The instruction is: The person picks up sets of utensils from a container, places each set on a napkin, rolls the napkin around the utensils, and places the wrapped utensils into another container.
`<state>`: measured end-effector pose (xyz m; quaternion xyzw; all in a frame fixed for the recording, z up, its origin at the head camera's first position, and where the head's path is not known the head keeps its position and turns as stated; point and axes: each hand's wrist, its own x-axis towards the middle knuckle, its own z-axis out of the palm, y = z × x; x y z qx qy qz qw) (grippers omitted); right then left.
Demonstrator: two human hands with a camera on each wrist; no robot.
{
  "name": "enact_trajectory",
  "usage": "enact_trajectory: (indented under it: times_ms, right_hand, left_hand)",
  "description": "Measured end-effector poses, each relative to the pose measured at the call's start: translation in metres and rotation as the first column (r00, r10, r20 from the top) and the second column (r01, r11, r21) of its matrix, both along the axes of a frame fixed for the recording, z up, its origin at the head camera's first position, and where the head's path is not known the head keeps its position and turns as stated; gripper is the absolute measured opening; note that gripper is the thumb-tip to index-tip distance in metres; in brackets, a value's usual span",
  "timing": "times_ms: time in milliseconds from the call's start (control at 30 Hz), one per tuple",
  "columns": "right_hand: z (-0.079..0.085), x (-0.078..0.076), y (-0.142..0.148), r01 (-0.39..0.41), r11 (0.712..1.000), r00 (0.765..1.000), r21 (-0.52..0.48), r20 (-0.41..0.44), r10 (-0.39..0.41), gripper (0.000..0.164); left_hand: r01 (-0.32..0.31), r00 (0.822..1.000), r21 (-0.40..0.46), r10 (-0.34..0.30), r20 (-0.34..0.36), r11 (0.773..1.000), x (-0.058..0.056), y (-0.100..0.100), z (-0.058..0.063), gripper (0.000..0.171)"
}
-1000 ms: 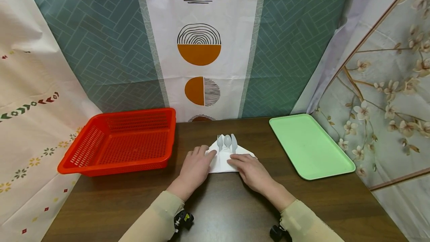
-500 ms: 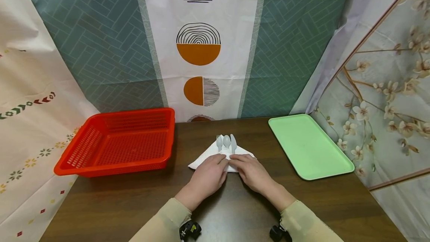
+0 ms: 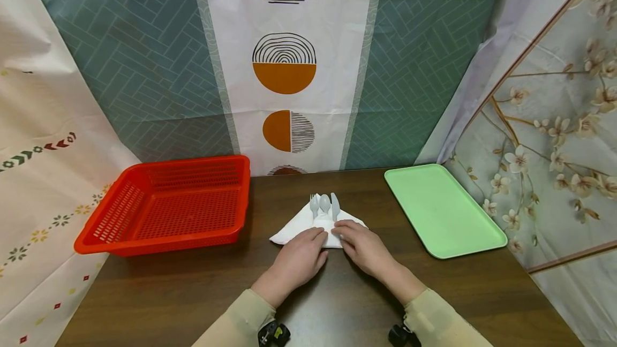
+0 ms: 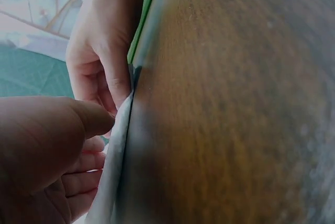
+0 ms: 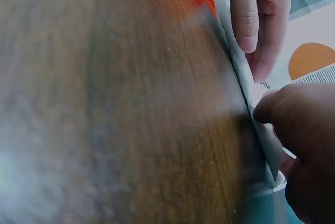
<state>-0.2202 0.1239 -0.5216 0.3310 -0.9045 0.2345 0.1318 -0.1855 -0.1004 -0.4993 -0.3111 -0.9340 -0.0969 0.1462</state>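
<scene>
A folded white napkin (image 3: pixel 291 227) lies on the table, its point facing away from me. Side by side on it are a pale grey plastic fork (image 3: pixel 314 205), a spoon (image 3: pixel 325 203) and a knife (image 3: pixel 335 208), their lower parts tucked under the fold. My left hand (image 3: pixel 300 258) rests relaxed on the near edge, left of the middle. On the right side, the right hand (image 3: pixel 365 246) touches the napkin with loosely extended fingers. Close up in the left wrist view, the left thumb (image 4: pixel 97 119) meets the napkin's edge (image 4: pixel 112 166); the right thumb (image 5: pixel 267 108) does likewise in its own view.
A red perforated plastic basket (image 3: pixel 231 229) stands at the left of the brown wooden table (image 3: pixel 193 277). On the right lies a light green tray (image 3: pixel 445 208). Patterned curtains (image 3: pixel 159 58) hang behind and along both sides.
My left hand has shifted right and nearer, from the napkin's left corner toward its middle, uncovering that corner. Lately the two hands have parted slightly. The cutlery stays in place.
</scene>
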Motion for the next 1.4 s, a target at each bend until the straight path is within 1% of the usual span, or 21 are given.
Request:
enact_trajectory:
  times_ms: [100, 233, 467, 600, 867, 1033, 1200, 1267, 1400]
  right_hand:
    - [0.0, 0.001, 0.001, 0.027, 1.0, 1.0, -0.009, 0.006, -0.027, 0.03]
    - [0.001, 0.002, 0.002, 0.058, 0.998, 0.998, 0.005, 0.011, -0.058, 0.029]
    - [0.002, 0.004, 0.004, 0.066, 0.998, 0.998, 0.022, 0.011, -0.066, 0.03]
    - [0.003, 0.005, 0.004, 0.07, 0.997, 0.997, 0.039, 0.019, -0.071, 0.03]
    - [0.004, 0.007, 0.006, 0.098, 0.993, 0.995, 0.069, -0.009, -0.098, 0.028]
    - [0.005, 0.01, 0.008, 0.135, 0.988, 0.991, 0.081, -0.005, -0.135, 0.024]
    - [0.005, 0.012, 0.008, 0.169, 0.984, 0.985, 0.062, -0.055, -0.166, 0.02]
    - [0.005, 0.013, 0.008, 0.192, 0.98, 0.98, 0.05, -0.07, -0.189, 0.017]
    - [0.008, 0.015, 0.009, 0.263, 0.963, 0.964, 0.05, -0.046, -0.261, 0.016]
  left_hand:
    - [0.005, 1.0, -0.005, -0.005, 0.007, 1.0, 0.0, -0.001, -0.001, 0.036]
    - [0.009, 1.0, -0.015, -0.009, 0.013, 1.0, 0.001, -0.001, -0.001, 0.037]
    - [0.015, 1.0, -0.021, -0.015, 0.024, 1.0, 0.004, 0.0, -0.001, 0.039]
    - [0.013, 0.999, -0.034, -0.012, 0.029, 0.999, 0.008, 0.001, -0.001, 0.044]
    - [-0.001, 0.998, -0.045, 0.004, 0.059, 0.999, 0.013, 0.002, 0.004, 0.047]
    - [-0.007, 0.999, -0.09, 0.01, 0.039, 0.996, 0.012, 0.005, 0.004, 0.046]
    - [-0.019, 1.0, -0.122, 0.019, 0.002, 0.992, 0.012, 0.007, 0.002, 0.046]
    - [-0.019, 1.0, -0.124, 0.019, -0.001, 0.992, 0.012, 0.007, 0.001, 0.046]
    - [-0.013, 1.0, -0.116, 0.013, 0.002, 0.993, 0.013, 0.006, 0.002, 0.046]
